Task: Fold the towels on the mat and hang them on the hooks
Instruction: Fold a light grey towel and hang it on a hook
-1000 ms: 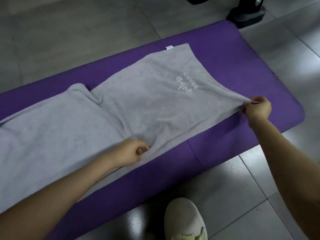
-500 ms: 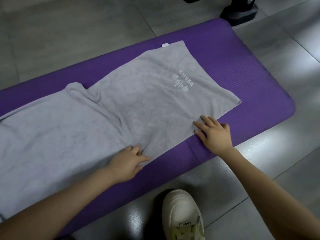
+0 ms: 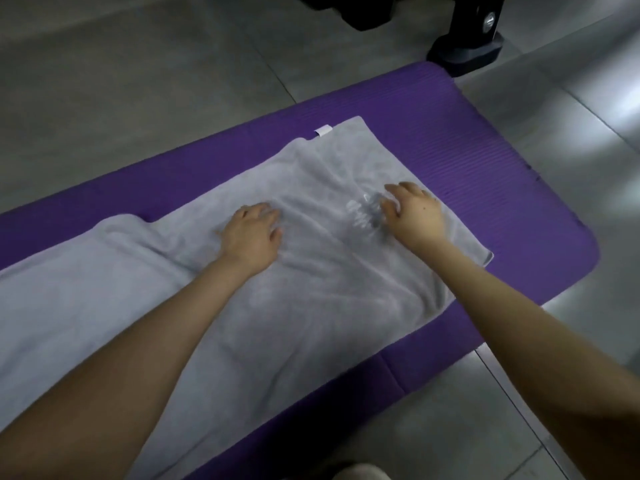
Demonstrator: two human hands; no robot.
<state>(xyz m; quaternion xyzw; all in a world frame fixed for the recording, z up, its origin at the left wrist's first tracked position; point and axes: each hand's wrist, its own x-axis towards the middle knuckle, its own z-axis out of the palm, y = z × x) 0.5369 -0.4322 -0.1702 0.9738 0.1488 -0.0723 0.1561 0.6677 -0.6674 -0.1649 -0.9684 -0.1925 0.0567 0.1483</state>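
A grey towel (image 3: 311, 299) lies spread along the purple mat (image 3: 491, 174), with a white label at its far edge and a pale printed logo near its right end. My left hand (image 3: 251, 235) lies palm down on the towel's middle. To its right, my right hand (image 3: 414, 213) presses flat on the towel beside the logo, which it partly hides. Wrinkles run through the cloth between and below both hands. A second grey layer overlaps at the left, where its edge makes a ridge.
Grey floor tiles surround the mat. A black stand base (image 3: 465, 51) sits on the floor just beyond the mat's far right corner. The toe of a pale shoe (image 3: 360, 472) shows at the bottom edge.
My right hand let go of the towel's right corner, and both hands moved from the near edge up onto the towel's middle. The cloth now shows more wrinkles.
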